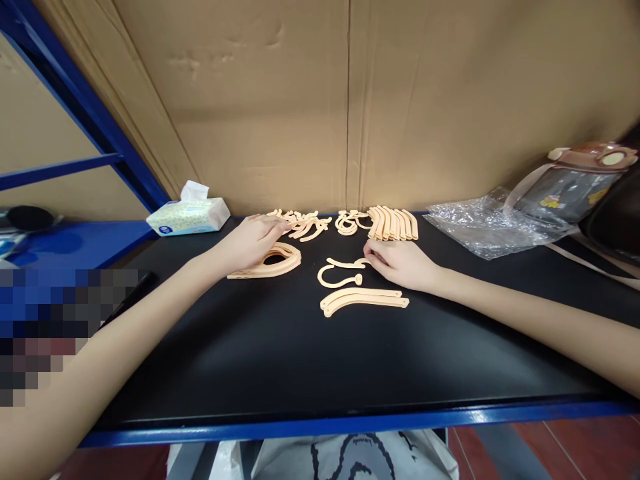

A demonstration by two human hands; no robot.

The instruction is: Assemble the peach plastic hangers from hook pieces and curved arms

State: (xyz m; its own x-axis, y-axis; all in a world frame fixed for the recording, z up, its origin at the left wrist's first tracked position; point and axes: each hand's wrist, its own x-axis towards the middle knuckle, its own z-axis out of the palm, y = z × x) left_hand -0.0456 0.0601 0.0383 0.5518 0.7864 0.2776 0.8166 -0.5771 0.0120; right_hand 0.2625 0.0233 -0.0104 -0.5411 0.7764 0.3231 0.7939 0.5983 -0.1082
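My left hand reaches over a pile of small curved beige plastic pieces, its thumb and fingers a little apart. Below it lies a stack of curved beige arms, looking like folding hanger parts. My right hand is curled closed, its fingertips at the right end of a short curved piece. Just under that piece, a beige hook with a round end rests on the table. Nearer to me, two curved hanger arms lie side by side.
A row of curved arms and several loose hooks lie by the cardboard wall. A tissue pack sits back left. At right are a clear plastic bag and a bottle. The black tabletop has a blue edge.
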